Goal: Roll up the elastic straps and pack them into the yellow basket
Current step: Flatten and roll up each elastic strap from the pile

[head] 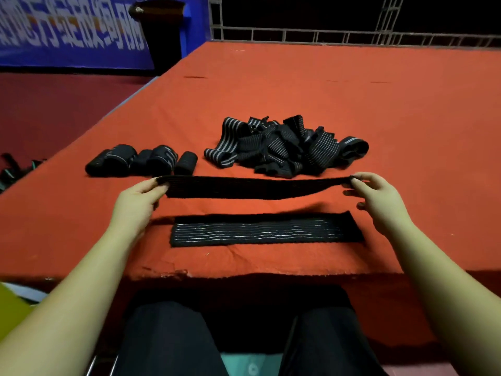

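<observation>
Nearest, dark trousers (168, 337) on two knees at the bottom edge, with a patch of yellow (10, 308) at the far lower left, too cropped to tell whether basket or something else. Just beyond the knees, the frayed near edge of the red cloth (271, 66) covering the counter.

On the cloth, close to that edge, one flat strap (267, 230) lying straight, black with pale stripes along its length, touching neither hand.

Above it, a second strap (254, 187), plain black, stretched taut and level between both hands, lifted off the cloth with a shadow beneath. Left hand (138, 204) pinching the strap's left end between thumb and curled fingers. Right hand (376, 196) pinching the right end the same way, thumb on top, remaining fingers loosely curled below.

Farther back on the left, a row of rolled straps (141, 160), four or so dark cylinders lying side by side, touching one another. To their right, well apart from the hands, a loose pile of straps (287, 145), tangled, black with grey stripes, unrolled.

Beyond the counter, a dark bin (160, 31) at the upper left, a blue banner (70, 31) with blurred white lettering, and a metal grid railing (352, 36) along the far edge against darkness.
</observation>
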Tool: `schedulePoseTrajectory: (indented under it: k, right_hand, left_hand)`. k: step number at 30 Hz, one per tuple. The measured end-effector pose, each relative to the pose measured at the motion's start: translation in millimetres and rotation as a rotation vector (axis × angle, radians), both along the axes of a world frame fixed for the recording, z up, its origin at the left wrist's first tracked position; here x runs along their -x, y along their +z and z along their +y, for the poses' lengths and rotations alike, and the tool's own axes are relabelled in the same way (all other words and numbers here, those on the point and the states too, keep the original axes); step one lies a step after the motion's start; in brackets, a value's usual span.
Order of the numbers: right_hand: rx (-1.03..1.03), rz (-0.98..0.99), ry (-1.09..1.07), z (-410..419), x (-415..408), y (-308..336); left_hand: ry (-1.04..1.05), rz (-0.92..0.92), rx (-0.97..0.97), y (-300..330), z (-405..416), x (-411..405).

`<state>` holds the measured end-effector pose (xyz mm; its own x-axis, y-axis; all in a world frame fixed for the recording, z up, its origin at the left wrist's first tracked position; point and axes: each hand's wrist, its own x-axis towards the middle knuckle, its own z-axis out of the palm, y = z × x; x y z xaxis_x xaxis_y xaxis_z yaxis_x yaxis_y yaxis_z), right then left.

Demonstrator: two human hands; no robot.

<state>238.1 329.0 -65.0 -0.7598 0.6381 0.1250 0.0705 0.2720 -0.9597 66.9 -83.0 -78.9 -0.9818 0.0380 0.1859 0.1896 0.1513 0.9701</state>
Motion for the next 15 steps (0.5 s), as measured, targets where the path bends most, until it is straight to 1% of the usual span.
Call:
schedulePoseTrajectory:
  k: [2,5,8,12,15]
  right_hand:
    - [0.002,0.016,0.011,-5.2,-8.3,-3.5]
    - [0.008,0.057,0.015,-10.9,-19.7,-8.0]
    - [0.014,0.054,-0.058,-18.7,-26.5,-14.8]
    - [-0.139,-0.030,-0.122,-24.4,-31.4,-32.4]
    - [-0.244,-0.077,-0.128,-27.3,-36.1,-42.2]
  left_hand:
    - [-0.039,-0.052,-0.031,-3.8,-5.6,-3.2]
    - [-0.089,-0.046,0.024,-9.4,-12.0,-12.7]
    - [-0.072,-0.050,0.038,-16.9,-16.1,-23.1]
    - [-0.056,-0.017,0.209,-31.8,-21.7,-33.3]
    - [-0.054,0.005,0.295,-37.4,-23.9,-39.0]
